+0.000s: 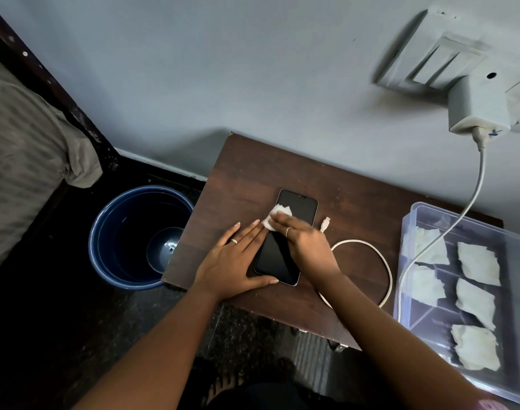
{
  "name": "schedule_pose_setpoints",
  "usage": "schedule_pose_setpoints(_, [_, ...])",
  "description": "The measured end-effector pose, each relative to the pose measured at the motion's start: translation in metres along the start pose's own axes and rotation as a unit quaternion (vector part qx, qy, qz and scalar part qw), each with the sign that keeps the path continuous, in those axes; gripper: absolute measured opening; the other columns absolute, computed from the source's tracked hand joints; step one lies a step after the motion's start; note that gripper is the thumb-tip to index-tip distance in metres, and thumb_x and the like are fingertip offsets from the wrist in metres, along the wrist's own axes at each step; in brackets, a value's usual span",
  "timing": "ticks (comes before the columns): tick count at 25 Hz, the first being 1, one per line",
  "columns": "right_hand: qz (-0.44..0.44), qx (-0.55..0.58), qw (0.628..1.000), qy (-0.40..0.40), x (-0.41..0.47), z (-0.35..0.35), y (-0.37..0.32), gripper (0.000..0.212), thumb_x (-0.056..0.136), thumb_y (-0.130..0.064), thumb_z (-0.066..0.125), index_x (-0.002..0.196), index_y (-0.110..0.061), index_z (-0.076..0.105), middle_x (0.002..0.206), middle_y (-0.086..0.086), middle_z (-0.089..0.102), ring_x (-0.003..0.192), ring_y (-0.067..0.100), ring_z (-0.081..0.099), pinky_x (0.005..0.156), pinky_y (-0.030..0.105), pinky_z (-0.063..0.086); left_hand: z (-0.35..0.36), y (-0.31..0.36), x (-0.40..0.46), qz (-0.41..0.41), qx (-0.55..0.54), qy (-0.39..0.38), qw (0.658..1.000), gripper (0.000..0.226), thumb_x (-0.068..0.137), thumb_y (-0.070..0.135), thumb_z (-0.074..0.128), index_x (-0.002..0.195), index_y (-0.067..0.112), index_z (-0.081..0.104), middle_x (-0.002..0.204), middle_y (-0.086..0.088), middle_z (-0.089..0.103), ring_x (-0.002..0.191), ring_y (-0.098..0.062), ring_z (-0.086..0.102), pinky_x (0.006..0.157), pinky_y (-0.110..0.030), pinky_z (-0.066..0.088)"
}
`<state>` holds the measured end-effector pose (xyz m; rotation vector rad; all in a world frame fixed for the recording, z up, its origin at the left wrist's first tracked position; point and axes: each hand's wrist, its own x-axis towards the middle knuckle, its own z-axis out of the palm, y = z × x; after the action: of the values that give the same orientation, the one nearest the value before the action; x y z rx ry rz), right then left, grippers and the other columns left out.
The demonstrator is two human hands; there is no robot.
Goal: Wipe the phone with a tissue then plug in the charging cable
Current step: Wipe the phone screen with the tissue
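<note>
Phone [294,211] face up on table [241,173]; left hand [235,261] flat and open, bracing its left edge; right hand [306,244] presses tissue [275,216] onto the screen; cable [362,247] plug lies unconnected just right

I see bare forearms with no sleeves. My left hand [233,266] wears a pale ring, and my right hand [307,247] wears another thin band. Nails are long and light. Bare toes show below the tabletop [246,173].
</note>
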<state>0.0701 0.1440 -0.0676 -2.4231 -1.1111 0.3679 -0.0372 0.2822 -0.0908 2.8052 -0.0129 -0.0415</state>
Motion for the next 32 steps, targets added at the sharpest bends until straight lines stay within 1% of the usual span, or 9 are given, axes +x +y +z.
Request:
schedule_pose_setpoints(5, [-0.043,-0.007,0.999,0.010,-0.032,0.001,-0.015,0.039,0.079,-0.006,0.053,0.118,-0.012,0.058,0.126,0.011,0.061,0.115,0.025,0.057,0.087,0.034,0.051,0.000,0.001,-0.001,0.000,-0.014,0.002,1.000,0.093,0.077,0.072,0.039,0.145,0.010,0.021,0.153,-0.001,0.024,0.139,-0.008,0.010,0.114,-0.028,0.000])
schedule_pose_setpoints(8, [-0.088,0.006,0.995,-0.038,-0.047,0.007,-0.023,0.040,0.080,-0.004,0.057,0.119,-0.013,0.058,0.128,0.010,0.059,0.118,0.023,0.054,0.097,0.036,0.046,0.000,0.002,-0.001,-0.007,-0.029,0.001,1.000,0.087,0.078,0.064,0.044,0.143,0.007,0.027,0.151,-0.004,0.029,0.139,-0.014,0.022,0.113,-0.030,0.007])
schedule_pose_setpoints(11, [-0.114,0.035,0.989,-0.090,-0.055,0.006,-0.019,0.042,0.085,0.000,0.050,0.124,-0.016,0.053,0.135,0.005,0.053,0.126,0.018,0.046,0.106,0.031,0.037,-0.001,0.002,-0.001,0.001,-0.005,0.005,1.000,0.081,0.078,0.055,0.039,0.140,0.004,0.034,0.147,-0.008,0.036,0.136,-0.020,0.033,0.111,-0.032,0.012])
schedule_pose_setpoints(13, [-0.087,0.046,0.992,-0.083,-0.063,-0.001,-0.011,0.041,0.084,0.000,0.048,0.121,-0.016,0.055,0.133,0.003,0.055,0.124,0.016,0.048,0.104,0.029,0.038,0.000,0.001,-0.001,0.001,0.011,0.002,1.000,0.084,0.078,0.060,0.037,0.142,0.006,0.031,0.149,-0.006,0.034,0.137,-0.016,0.029,0.114,-0.033,0.013])
schedule_pose_setpoints(16, [-0.061,0.043,0.996,-0.042,-0.076,-0.010,-0.005,0.033,0.080,-0.002,0.053,0.108,-0.011,0.065,0.120,0.007,0.065,0.112,0.020,0.059,0.093,0.030,0.049,0.001,0.000,-0.002,0.000,0.019,0.000,1.000,0.086,0.078,0.065,0.034,0.144,0.012,0.025,0.152,-0.003,0.027,0.139,-0.013,0.024,0.114,-0.036,0.015])
schedule_pose_setpoints(19, [-0.039,0.039,0.998,-0.022,-0.071,-0.017,0.002,0.029,0.077,0.003,0.058,0.102,-0.009,0.068,0.114,0.009,0.068,0.107,0.022,0.062,0.092,0.022,0.042,0.001,0.001,-0.002,-0.002,0.019,-0.001,1.000,0.091,0.076,0.072,0.032,0.145,0.014,0.022,0.153,0.000,0.025,0.139,-0.009,0.015,0.116,-0.033,0.010])
schedule_pose_setpoints(23, [0.075,0.063,0.995,0.035,-0.036,-0.027,0.017,0.032,0.078,0.008,0.056,0.102,-0.010,0.068,0.120,0.006,0.065,0.112,0.018,0.059,0.092,0.017,0.038,0.002,-0.001,0.000,0.000,0.017,-0.002,1.000,0.091,0.077,0.073,0.032,0.145,0.013,0.023,0.153,-0.001,0.025,0.139,-0.009,0.014,0.115,-0.032,0.007])
schedule_pose_setpoints(28, [0.145,0.050,0.982,0.108,0.005,-0.036,0.036,0.038,0.077,0.013,0.050,0.102,-0.009,0.068,0.119,0.008,0.065,0.115,0.022,0.057,0.097,0.029,0.042,0.003,-0.002,0.000,0.000,0.003,0.004,1.000,0.089,0.077,0.072,0.036,0.143,0.012,0.028,0.151,-0.001,0.029,0.139,-0.012,0.020,0.114,-0.033,0.011])
schedule_pose_setpoints(32, [0.138,0.036,0.985,0.102,0.025,-0.024,0.031,0.039,0.079,0.011,0.048,0.108,-0.009,0.065,0.126,0.006,0.061,0.119,0.023,0.053,0.099,0.030,0.040,0.002,-0.001,0.000,0.002,0.004,0.008,1.000,0.089,0.077,0.071,0.038,0.142,0.011,0.031,0.150,-0.003,0.033,0.138,-0.014,0.025,0.112,-0.033,0.012])
